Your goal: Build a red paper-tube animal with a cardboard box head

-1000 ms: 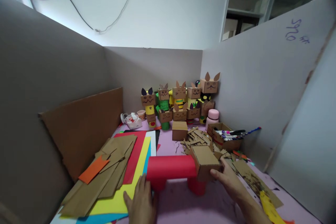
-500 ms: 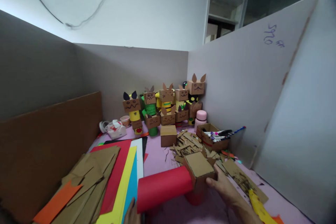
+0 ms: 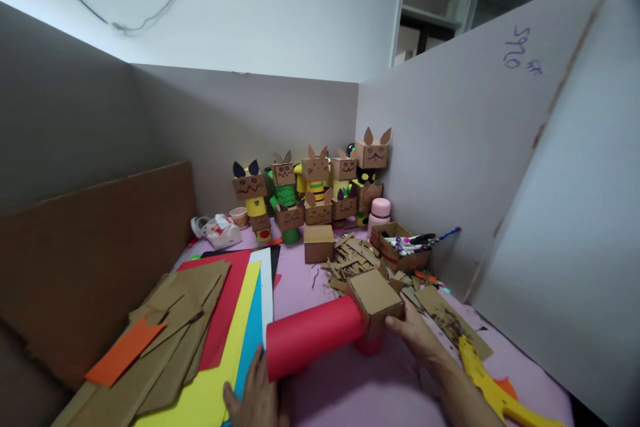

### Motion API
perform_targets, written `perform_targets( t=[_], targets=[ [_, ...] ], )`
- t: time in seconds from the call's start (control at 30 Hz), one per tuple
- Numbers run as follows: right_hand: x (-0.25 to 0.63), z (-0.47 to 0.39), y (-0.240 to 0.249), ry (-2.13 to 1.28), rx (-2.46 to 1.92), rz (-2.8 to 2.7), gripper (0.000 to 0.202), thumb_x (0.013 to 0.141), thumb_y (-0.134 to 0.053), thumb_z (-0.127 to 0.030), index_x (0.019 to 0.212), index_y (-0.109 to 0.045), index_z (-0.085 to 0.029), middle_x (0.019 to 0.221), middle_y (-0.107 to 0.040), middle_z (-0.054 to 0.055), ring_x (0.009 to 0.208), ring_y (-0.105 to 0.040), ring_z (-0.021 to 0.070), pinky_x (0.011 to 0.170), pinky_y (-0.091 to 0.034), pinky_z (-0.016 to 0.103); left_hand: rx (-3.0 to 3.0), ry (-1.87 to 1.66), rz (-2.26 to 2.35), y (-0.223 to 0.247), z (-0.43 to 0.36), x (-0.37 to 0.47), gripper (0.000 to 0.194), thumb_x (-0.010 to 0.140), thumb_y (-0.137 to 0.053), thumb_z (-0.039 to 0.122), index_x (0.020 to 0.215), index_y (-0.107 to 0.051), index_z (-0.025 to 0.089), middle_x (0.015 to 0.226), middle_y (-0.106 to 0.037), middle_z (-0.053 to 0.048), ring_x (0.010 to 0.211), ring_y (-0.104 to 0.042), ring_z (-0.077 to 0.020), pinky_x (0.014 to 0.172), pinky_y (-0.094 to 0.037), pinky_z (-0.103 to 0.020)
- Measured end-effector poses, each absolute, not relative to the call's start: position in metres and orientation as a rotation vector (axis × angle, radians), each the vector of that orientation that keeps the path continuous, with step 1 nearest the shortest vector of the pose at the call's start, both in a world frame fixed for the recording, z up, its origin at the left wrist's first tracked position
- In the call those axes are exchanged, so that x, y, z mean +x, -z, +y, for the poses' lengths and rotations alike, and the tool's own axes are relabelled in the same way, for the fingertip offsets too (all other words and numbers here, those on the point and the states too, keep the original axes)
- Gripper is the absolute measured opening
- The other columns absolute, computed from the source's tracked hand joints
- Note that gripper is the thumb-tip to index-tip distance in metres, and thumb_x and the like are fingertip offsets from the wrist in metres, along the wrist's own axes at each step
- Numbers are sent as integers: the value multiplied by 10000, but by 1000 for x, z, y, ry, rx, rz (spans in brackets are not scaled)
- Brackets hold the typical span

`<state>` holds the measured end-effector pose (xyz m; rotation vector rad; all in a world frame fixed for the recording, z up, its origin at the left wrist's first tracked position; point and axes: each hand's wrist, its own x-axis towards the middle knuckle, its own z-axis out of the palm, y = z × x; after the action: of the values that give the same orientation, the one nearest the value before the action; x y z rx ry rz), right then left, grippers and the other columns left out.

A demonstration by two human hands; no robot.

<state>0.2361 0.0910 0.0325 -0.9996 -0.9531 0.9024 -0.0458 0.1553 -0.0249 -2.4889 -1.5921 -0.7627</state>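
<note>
A long red paper tube lies slantwise at the front, its right end against a brown cardboard box. Below the box part of another red piece shows. My right hand grips the box at its right side, thumb at the front corner. Beside the tube's left end is my left hand, fingers spread over the yellow and blue sheets.
Cardboard sheets and coloured paper lie at left. Behind stand cat-faced cardboard figures, a plain box, cardboard scraps and a pen box. A yellow glue gun lies at right. Partitions surround the table.
The view has tilted down a little. My left hand has come further into view, its fingers now spread on the sheets. My right hand keeps hold of the box.
</note>
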Motion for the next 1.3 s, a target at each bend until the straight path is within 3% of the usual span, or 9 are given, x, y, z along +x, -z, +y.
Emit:
perform_targets(
  t=[0.33,0.53,0.7,0.83,0.97,1.13,1.3],
  targets=[
    [227,94,-18,-935,-929,-867,887,547,-821,-514,1297,-444,-230,1263,-590,126,1201,-503,306,1022,-376,445,-2575,867,-1724,9,148,-48,379,849,-339,134,1113,-596,220,1058,-698,-125,1038,-612,-297,994,-257,-656],
    [226,90,-19,-992,-967,-896,939,463,-871,-332,1295,-445,-240,1196,-628,98,1133,-549,299,988,-401,442,-2561,886,-1723,3,142,-44,347,831,-402,184,1158,-518,201,1169,-643,-144,1115,-560,-324,991,-233,-672],
    [230,88,-21,-1014,-944,-944,859,493,-740,-107,1282,-439,-266,1312,-545,73,1199,-505,246,998,-390,376,-2531,890,-1733,4,144,-45,275,841,-387,210,1076,-528,218,1095,-663,-132,1090,-564,-317,982,-250,-665],
    [241,98,-5,-915,-1085,-821,612,532,-677,-179,1122,-523,-233,1083,-655,92,983,-611,255,827,-503,388,-2495,895,-1727,9,148,-46,290,831,-395,231,1088,-528,224,1087,-670,-129,1068,-578,-314,997,-252,-645],
    [246,103,7,-887,-1138,-824,429,583,-620,-213,1007,-554,-215,883,-690,72,814,-640,254,738,-522,409,-2484,891,-1708,11,151,-47,283,830,-387,256,1064,-536,199,1065,-675,-141,1046,-592,-325,997,-267,-636],
    [236,100,2,-842,-1145,-986,340,567,-531,-104,870,-650,-202,917,-721,69,901,-643,279,856,-484,439,-2494,868,-1659,13,156,-50,254,833,-376,287,1009,-539,205,1036,-696,-139,1009,-613,-341,952,-314,-631],
    [231,102,-2,-724,-1194,-1031,352,656,-475,-137,965,-629,-202,1017,-707,77,993,-632,263,912,-468,423,-2479,860,-1587,18,164,-55,248,834,-370,329,960,-549,213,966,-714,-130,949,-636,-346,916,-349,-601]
  ],
)
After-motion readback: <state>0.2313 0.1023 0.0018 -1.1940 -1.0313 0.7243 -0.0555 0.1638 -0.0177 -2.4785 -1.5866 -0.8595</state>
